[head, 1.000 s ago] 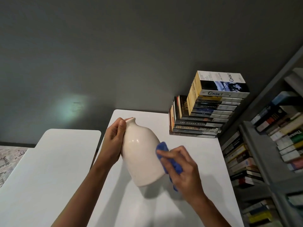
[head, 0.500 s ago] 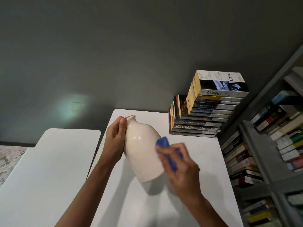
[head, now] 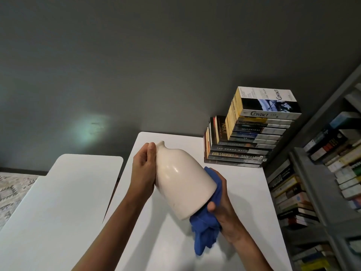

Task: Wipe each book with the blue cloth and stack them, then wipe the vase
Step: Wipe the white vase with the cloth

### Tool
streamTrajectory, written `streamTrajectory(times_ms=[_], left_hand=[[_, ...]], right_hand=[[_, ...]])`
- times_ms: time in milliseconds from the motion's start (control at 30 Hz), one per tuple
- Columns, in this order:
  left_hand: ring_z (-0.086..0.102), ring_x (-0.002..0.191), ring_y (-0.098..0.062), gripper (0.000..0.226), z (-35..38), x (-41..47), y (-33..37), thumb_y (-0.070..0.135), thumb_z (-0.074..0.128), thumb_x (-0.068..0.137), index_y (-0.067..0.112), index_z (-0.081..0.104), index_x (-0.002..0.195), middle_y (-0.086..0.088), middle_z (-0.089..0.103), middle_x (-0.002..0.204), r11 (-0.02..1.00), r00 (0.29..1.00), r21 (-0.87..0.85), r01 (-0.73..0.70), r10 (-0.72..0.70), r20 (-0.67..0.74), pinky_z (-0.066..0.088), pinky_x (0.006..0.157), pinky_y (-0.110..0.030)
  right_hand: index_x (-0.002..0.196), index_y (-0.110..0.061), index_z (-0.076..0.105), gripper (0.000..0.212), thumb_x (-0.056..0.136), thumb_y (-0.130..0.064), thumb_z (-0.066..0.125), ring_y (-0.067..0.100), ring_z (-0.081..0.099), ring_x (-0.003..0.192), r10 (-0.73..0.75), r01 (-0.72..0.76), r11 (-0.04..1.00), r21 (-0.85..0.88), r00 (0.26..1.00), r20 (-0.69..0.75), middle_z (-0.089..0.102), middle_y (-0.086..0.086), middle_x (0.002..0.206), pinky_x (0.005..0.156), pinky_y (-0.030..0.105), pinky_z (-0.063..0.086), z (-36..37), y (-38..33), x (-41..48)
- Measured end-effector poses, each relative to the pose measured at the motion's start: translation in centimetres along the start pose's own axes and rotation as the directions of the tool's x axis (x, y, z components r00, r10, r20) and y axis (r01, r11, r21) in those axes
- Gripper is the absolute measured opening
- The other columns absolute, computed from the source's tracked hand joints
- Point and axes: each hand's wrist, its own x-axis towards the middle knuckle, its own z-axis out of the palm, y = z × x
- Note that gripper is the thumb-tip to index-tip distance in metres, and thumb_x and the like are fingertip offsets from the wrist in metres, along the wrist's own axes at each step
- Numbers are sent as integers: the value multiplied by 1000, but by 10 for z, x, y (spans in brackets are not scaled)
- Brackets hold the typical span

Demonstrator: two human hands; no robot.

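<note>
The vase [head: 181, 180] is held tilted over the white worktop [head: 246, 192], with its neck pointed up and away and its bottom turned low and near. It is gripped near the neck by the left hand [head: 143, 173], with the fingers [head: 150, 153] curled round it. The blue cloth [head: 205, 229] is bunched tight in the right hand [head: 222, 204] and pressed against the bottom of the vase. The books [head: 250, 137] are piled at the far right corner of the worktop, so that part is judged done. Only the vase is left, and its wiping is judged under way. More books are kept on a shelf [head: 312, 182] at the right.
</note>
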Motion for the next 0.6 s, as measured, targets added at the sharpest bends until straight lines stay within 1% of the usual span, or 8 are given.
streamTrajectory(times_ms=[100, 233, 333, 400, 433, 467, 533, 600], left_hand=[[30, 66, -22, 48, -3, 10, 3, 34, 43, 104, -7, 42, 79, -8, 35, 71, 998, 998, 51, 38, -40, 45, 28, 62, -35], [41, 76, -20, 53, -15, 18, 13, 37, 38, 104, -13, 50, 90, -8, 46, 80, 989, 946, 143, 43, -87, 314, 40, 76, -37], [49, 78, -13, 50, -24, 16, 25, 37, 31, 104, -2, 51, 80, -3, 49, 78, 981, 897, 194, 0, -85, 433, 51, 88, -28], [47, 80, -19, 53, -29, 17, 27, 46, 31, 103, 3, 45, 76, -6, 45, 78, 970, 860, 233, -68, -61, 506, 49, 97, -38], [48, 84, -26, 59, -31, 17, 26, 52, 30, 102, 1, 44, 76, -11, 47, 81, 962, 845, 252, -104, -48, 533, 45, 100, -43], [50, 92, -34, 67, -32, 18, 24, 60, 30, 98, -3, 46, 78, -18, 51, 87, 954, 836, 270, -133, -38, 547, 42, 101, -46], [50, 107, -39, 80, -33, 17, 21, 72, 31, 90, -5, 51, 81, -28, 54, 103, 947, 832, 274, -169, -12, 555, 40, 102, -45], [50, 106, -40, 74, -32, 15, 18, 70, 32, 92, -1, 50, 79, -29, 54, 103, 953, 823, 239, -185, 18, 567, 42, 99, -45]], right_hand=[[135, -19, 36, 118, 39, -67, 85, 16, 55, 116, 52, -52, 998, 44, 999, -2, 52, -1, 131, 86, 30, 50, 1, 2, 2], [123, -17, 51, 119, 22, -70, 86, 22, 66, 100, 262, -249, 918, 308, 965, -4, 65, 9, 118, 69, 32, 56, 2, 6, -1], [114, -10, 57, 121, 11, -68, 85, 20, 68, 56, 396, -388, 791, 473, 914, 89, 72, 12, 72, 47, 27, 53, 2, -6, -3], [112, -6, 56, 103, 35, -71, 78, 18, 55, 33, 421, -401, 691, 602, 900, 116, 59, 8, 43, 38, 21, 46, 2, -15, -4], [113, -6, 56, 97, 46, -76, 65, 18, 52, 31, 434, -397, 672, 625, 895, 102, 56, 8, 41, 38, 20, 44, 2, -13, -3], [114, -7, 57, 97, 48, -78, 59, 19, 52, 33, 451, -404, 669, 624, 888, 92, 58, 12, 47, 39, 22, 44, 3, -13, -4], [111, -8, 61, 103, 38, -80, 66, 26, 53, 36, 499, -419, 634, 650, 864, 70, 60, 18, 66, 36, 26, 46, 7, -10, -6], [110, -8, 60, 101, 36, -75, 73, 25, 50, 32, 540, -444, 580, 683, 837, 86, 55, 18, 61, 33, 26, 44, 10, -11, -7]])
